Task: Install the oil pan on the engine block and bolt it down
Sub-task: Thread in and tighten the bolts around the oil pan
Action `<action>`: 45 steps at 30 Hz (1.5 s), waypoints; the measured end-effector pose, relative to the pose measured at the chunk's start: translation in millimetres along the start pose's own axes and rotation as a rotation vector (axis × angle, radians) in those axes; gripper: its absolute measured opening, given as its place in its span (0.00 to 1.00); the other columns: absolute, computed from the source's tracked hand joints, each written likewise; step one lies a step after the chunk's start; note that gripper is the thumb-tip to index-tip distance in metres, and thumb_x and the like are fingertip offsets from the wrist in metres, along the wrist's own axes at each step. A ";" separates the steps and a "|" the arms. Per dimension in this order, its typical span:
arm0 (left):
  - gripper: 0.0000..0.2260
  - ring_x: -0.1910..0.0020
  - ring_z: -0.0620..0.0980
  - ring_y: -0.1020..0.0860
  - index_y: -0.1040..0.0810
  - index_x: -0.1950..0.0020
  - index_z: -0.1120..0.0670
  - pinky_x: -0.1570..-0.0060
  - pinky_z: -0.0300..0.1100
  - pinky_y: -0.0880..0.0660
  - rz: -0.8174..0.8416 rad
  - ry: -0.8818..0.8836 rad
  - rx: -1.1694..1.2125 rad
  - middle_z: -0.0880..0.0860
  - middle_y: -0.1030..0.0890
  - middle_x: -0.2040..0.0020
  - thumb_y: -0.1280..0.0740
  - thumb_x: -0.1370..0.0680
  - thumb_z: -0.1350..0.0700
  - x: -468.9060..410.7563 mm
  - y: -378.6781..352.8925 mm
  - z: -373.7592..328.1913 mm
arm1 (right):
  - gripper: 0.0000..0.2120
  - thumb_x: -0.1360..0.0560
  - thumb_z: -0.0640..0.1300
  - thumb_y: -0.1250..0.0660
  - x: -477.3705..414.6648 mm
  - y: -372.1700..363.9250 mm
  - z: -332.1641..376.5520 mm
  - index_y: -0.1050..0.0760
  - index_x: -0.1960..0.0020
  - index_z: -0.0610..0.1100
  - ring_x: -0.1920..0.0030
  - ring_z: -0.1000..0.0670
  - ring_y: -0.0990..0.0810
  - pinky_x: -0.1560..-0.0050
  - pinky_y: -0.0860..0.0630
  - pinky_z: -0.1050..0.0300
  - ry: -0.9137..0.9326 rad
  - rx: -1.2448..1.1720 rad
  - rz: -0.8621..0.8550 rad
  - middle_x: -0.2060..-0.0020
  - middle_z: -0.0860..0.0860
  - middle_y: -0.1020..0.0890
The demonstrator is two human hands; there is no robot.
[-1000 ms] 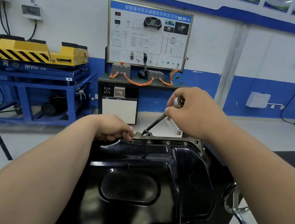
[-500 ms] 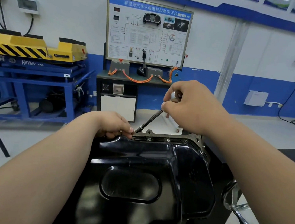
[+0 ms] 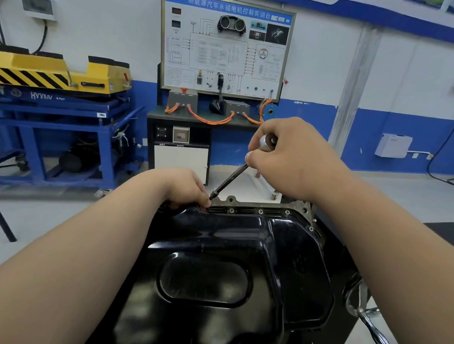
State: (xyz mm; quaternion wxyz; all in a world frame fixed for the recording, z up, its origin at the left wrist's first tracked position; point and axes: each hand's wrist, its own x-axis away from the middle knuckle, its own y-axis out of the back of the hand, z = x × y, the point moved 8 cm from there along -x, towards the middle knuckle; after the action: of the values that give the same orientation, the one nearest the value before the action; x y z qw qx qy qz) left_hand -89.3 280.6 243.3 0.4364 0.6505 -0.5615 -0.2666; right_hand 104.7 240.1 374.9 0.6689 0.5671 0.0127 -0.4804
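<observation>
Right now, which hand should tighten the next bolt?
Right hand: it grips the slim metal driver, tip at the far flange of the glossy black oil pan; left hand only rests beside it.

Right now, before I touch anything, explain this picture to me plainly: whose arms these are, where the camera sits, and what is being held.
There is no machine here: a person wears the camera on the head, so you look down along both arms. The black glossy shape below is an oil pan, set on a grey engine block. Small bolts already dot its far rim. The right hand grips the top of a long thin driver, slanted down to that rim. The left hand curls its fingers at the driver's tip; what they pinch is hidden. Behind stand a wiring training board and a yellow-striped lift on a blue frame.
</observation>
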 end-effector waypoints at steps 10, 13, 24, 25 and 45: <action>0.04 0.55 0.47 0.22 0.17 0.61 0.46 0.59 0.42 0.29 -0.018 0.002 -0.038 0.47 0.18 0.56 0.28 0.29 0.47 1.7 0.6 2.6 | 0.06 0.29 0.44 0.34 5.0 7.2 4.1 0.26 0.64 0.52 0.72 0.63 0.30 0.73 0.35 0.74 0.037 -0.046 -0.013 0.76 0.67 0.28; 0.07 0.57 0.53 0.23 0.16 0.57 0.47 0.51 0.49 0.25 0.024 -0.059 0.034 0.54 0.18 0.53 0.33 0.24 0.49 6.2 -0.4 5.3 | 0.06 0.30 0.44 0.33 5.9 11.0 2.1 0.25 0.64 0.52 0.72 0.63 0.29 0.74 0.35 0.74 0.031 -0.043 -0.020 0.75 0.68 0.28; 0.11 0.58 0.50 0.25 0.18 0.57 0.46 0.57 0.44 0.27 0.056 -0.068 0.070 0.48 0.20 0.57 0.38 0.20 0.53 5.0 -2.9 2.8 | 0.05 0.30 0.44 0.33 9.0 16.4 -2.5 0.25 0.63 0.51 0.71 0.66 0.29 0.74 0.36 0.76 0.024 -0.062 -0.035 0.74 0.70 0.28; 0.11 0.57 0.49 0.24 0.18 0.57 0.46 0.56 0.43 0.27 0.058 -0.074 0.051 0.47 0.20 0.56 0.38 0.20 0.53 5.0 -3.3 1.5 | 0.05 0.30 0.44 0.33 9.1 16.6 -3.6 0.25 0.63 0.51 0.71 0.66 0.29 0.73 0.36 0.76 0.022 -0.062 -0.038 0.74 0.70 0.28; 0.02 0.53 0.46 0.21 0.17 0.61 0.46 0.55 0.39 0.27 -0.015 -0.050 -0.031 0.45 0.17 0.57 0.26 0.30 0.50 3.6 -0.3 -2.3 | 0.06 0.31 0.45 0.32 6.1 10.6 -10.2 0.25 0.65 0.52 0.72 0.63 0.30 0.73 0.36 0.75 -0.004 -0.053 -0.041 0.75 0.57 0.29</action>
State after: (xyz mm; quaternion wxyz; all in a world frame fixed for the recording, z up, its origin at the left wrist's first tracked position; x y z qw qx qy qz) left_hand -86.4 277.7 244.7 0.4304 0.6410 -0.5631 -0.2945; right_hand 120.3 243.0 375.7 0.6736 0.5481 0.0358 -0.4946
